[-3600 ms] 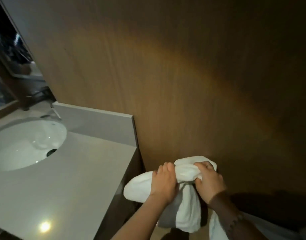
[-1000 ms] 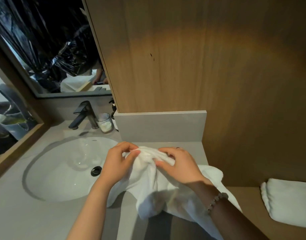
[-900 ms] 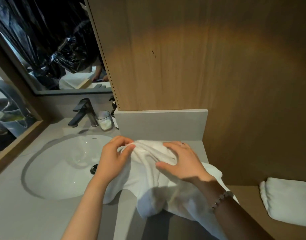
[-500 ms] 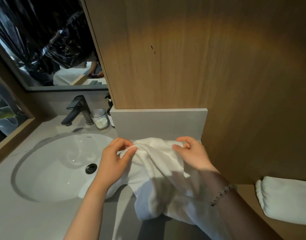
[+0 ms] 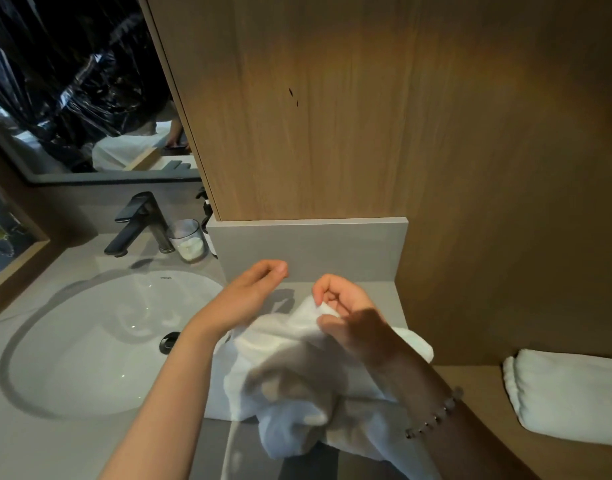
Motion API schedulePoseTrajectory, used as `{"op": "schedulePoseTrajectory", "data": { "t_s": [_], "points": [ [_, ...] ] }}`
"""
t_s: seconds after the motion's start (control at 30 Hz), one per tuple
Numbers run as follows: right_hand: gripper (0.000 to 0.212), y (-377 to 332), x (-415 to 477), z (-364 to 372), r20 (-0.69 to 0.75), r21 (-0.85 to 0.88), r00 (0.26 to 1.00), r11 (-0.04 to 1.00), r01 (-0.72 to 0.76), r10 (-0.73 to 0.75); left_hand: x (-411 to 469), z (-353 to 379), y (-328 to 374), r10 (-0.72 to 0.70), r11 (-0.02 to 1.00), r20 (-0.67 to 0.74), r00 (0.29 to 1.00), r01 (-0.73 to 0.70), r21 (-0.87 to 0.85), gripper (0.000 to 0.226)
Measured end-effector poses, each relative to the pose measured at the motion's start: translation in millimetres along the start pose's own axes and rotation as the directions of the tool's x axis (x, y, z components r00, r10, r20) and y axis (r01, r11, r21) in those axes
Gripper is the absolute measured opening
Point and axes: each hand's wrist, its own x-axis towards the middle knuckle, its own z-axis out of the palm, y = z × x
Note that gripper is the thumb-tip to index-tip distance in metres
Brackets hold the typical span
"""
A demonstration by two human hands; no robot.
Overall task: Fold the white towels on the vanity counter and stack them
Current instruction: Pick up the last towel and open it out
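On the right end of the vanity counter, just in front of the grey backsplash, a white towel lies in a crumpled heap, and its lower folds spill over the counter's front edge. The right hand pinches a raised peak of the cloth at the heap's far side. Thumb and curled fingers close on that bunched bit, so the rest of the towel lies below the grip and toward the person. A beaded bracelet circles that wrist. The left hand hovers just left of the peak, above the counter, with fingers loosely curled and thumb near the forefinger. It has hold of nothing, though its wrist passes over the towel's left edge.

A tiny dark mark sits on the far rim of the sink basin, too small to read.

The towel is plain white, soft and thick, bunched and unfolded, with rounded ridges and shadowed hollows; blur softens its near part. A second white towel, folded into a neat thick pad, rests on a lower wooden shelf well to the right, apart from both hands. Left of the heap is the oval basin with its dark drain. Behind it stand a dark faucet, a glass with something white in it, and a dark bottle half hidden by the wooden wall panel. A mirror hangs above.
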Motion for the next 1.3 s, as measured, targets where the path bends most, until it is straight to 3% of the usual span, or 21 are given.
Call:
{"op": "schedulePoseTrajectory", "data": {
  "t_s": [0.1,0.17,0.27,0.37,0.47,0.53,0.6,0.67,0.83,1.03,1.17,1.3],
  "points": [
    [0.019,1,-7,3,0.062,-0.134,0.997,0.990,0.054,-0.046,5,13,-2,-0.080,0.988,0.220,0.972,0.048,0.148,0.040],
    [0.019,4,-11,2,0.030,-0.155,0.998,0.986,0.064,-0.060,0,18,-8,-0.089,0.979,0.306,0.948,0.027,0.200,0.026],
    [0.019,9,-15,-3,-0.010,-0.169,0.999,0.984,0.050,-0.052,-10,21,-19,-0.106,0.992,0.413,0.905,0.069,0.102,0.015],
    [0.018,12,-17,-8,-0.017,-0.157,0.999,0.987,0.027,-0.030,-16,18,-28,-0.082,0.997,0.447,0.891,0.070,0.043,0.018],
    [0.018,12,-20,-12,-0.009,-0.045,0.998,0.997,-0.056,0.055,-23,21,-29,-0.005,0.998,0.324,0.946,0.024,-0.054,0.012],
    [0.023,10,-22,-18,-0.005,0.106,0.987,0.982,-0.158,0.159,-28,20,-25,0.043,0.985,0.073,0.996,-0.030,-0.169,0.021],
    [0.028,11,-23,-25,0.004,0.208,0.972,0.951,-0.229,0.233,-30,14,-22,0.096,0.959,-0.167,0.981,-0.136,-0.248,0.021],
    [0.032,15,-21,-32,0.032,0.251,0.958,0.926,-0.282,0.284,-34,8,-15,0.146,0.939,-0.279,0.949,-0.221,-0.262,0.019],
    [0.046,-4,2,-23,0.026,0.177,0.947,0.931,-0.319,0.320,-42,3,-11,0.281,0.909,-0.291,0.915,-0.351,-0.225,0.006],
    [0.023,-39,41,-5,-0.035,0.023,0.937,0.938,-0.347,0.348,-51,10,-10,0.500,0.862,-0.196,0.844,-0.506,0.021,0.009],
    [0.042,-36,51,13,-0.143,-0.023,0.943,0.951,-0.308,0.302,-52,20,-8,0.544,0.839,-0.140,0.827,-0.536,0.092,0.019],
    [0.038,-32,46,18,-0.147,-0.061,0.949,0.955,-0.291,0.280,-52,22,-9,0.524,0.850,-0.174,0.834,-0.525,0.043,0.019]
  ]
}}
